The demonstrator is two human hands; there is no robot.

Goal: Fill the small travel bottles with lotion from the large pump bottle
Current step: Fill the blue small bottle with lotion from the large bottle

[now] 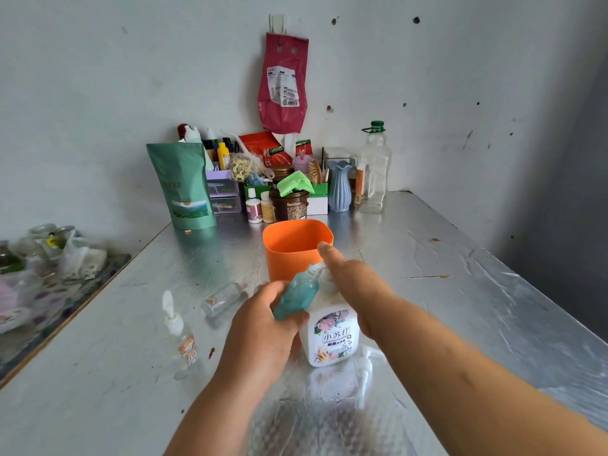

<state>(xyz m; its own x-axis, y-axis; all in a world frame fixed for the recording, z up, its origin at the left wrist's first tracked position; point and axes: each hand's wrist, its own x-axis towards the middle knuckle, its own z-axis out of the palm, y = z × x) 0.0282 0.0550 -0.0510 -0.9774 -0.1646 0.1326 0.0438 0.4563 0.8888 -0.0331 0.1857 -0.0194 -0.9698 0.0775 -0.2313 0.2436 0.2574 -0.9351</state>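
Nearest, a loose white pump (364,373) lies at 5 o'clock of the large pump bottle (332,340). The left hand (263,327) grips a teal travel bottle (297,296), tilted, mouth at the nozzle; the right hand (355,284) rests on the pump head, forefinger straight. A clear travel bottle (182,337) stands at 9 o'clock, an orange cup (289,258) at 12.

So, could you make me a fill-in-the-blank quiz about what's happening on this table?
1. The left hand grips one small bottle, holding it ____ rather than upright.
2. The big bottle under the right hand is ____ with a flower label.
3. The cup behind both hands is ____.
4. A clear bottle near the cup lies on its ____.
Missing words: tilted, white, orange, side.
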